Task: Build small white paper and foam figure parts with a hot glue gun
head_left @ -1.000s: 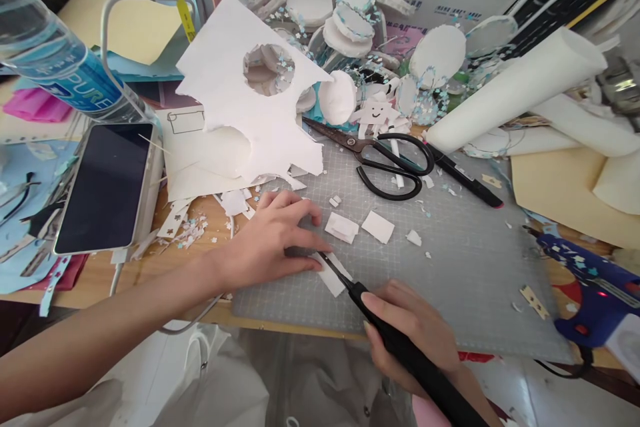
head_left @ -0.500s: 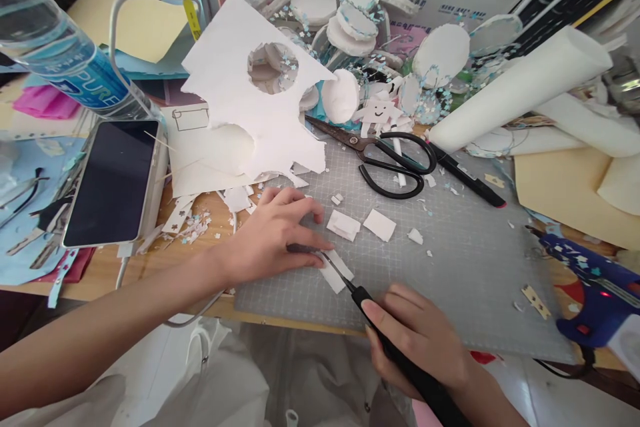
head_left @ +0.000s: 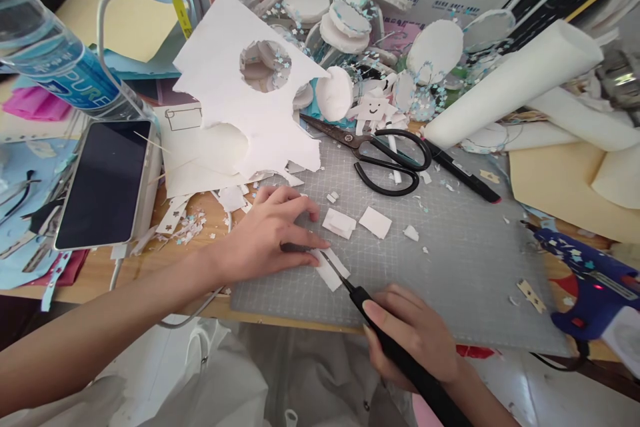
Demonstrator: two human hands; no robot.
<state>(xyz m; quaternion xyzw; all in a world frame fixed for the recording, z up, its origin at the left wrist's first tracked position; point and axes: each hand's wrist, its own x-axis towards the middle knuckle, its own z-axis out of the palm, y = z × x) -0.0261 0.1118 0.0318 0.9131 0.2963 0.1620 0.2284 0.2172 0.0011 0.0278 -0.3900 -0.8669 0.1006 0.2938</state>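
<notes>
My right hand (head_left: 413, 333) is wrapped around a black-handled craft knife (head_left: 395, 353). Its slim metal tip lies along a small white piece (head_left: 333, 271) at the front of the grey cutting mat (head_left: 440, 287). From the left, my left hand (head_left: 275, 233) spreads over the mat, with the thumb and index fingertips resting at the upper end of that piece. Two more white rectangles (head_left: 375, 223) lie just beyond it, beside a small white scrap (head_left: 411, 233). Black-handled scissors (head_left: 385, 147) rest farther back on the mat.
A white cut-out sheet (head_left: 250, 107) and a phone (head_left: 105, 183) are on the left, near a water bottle (head_left: 55, 57). White discs with blue garland (head_left: 350, 17) crowd the back. White rolls (head_left: 515, 87) and a blue glue gun (head_left: 585, 273) lie to the right.
The whole view has shifted slightly, so the things appear a little farther left. Both hands keep nearly the same pose, and the knife tip stays on the white piece.
</notes>
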